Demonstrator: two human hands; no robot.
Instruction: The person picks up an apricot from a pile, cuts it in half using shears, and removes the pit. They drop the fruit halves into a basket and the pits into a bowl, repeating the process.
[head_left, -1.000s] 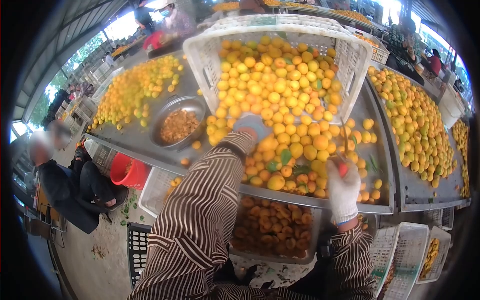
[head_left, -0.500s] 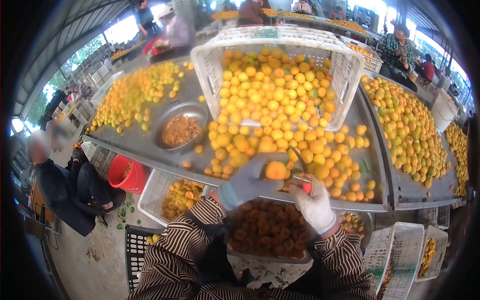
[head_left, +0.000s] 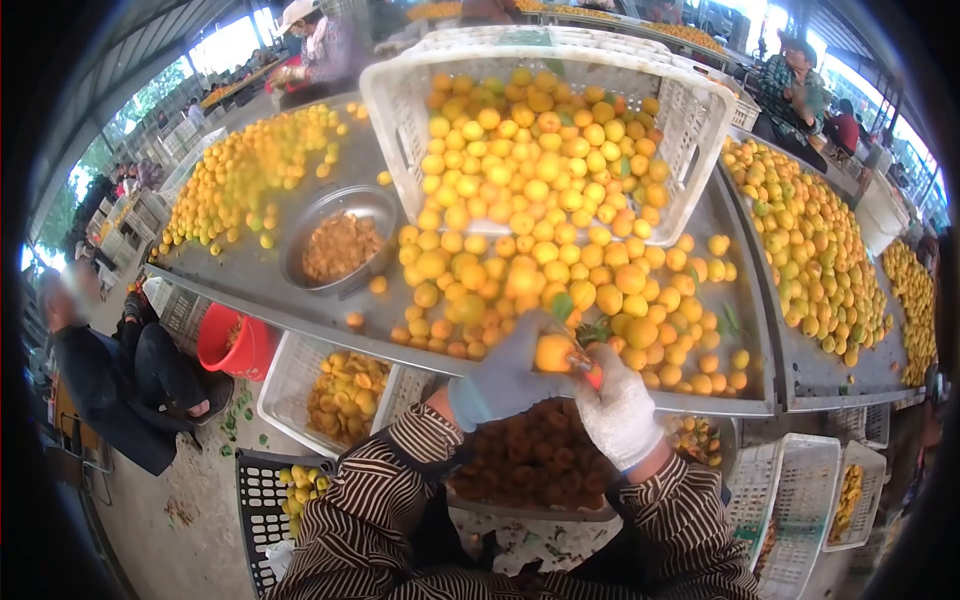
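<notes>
Crowded metal table (head_left: 300, 290) edge: left hand (head_left: 505, 375) grips an apricot (head_left: 553, 352), right hand (head_left: 615, 410) clasps a knife (head_left: 585, 362).

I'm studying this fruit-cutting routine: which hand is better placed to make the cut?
Probably the right hand: its grip is on the red-handled knife, right against the fruit, which the left hand holds steady.

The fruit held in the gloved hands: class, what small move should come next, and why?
Probably draw the red-handled knife through the fruit to halve it. The left hand grips the fruit while the right hand sets the knife against it, above a tub of cut halves.
</notes>
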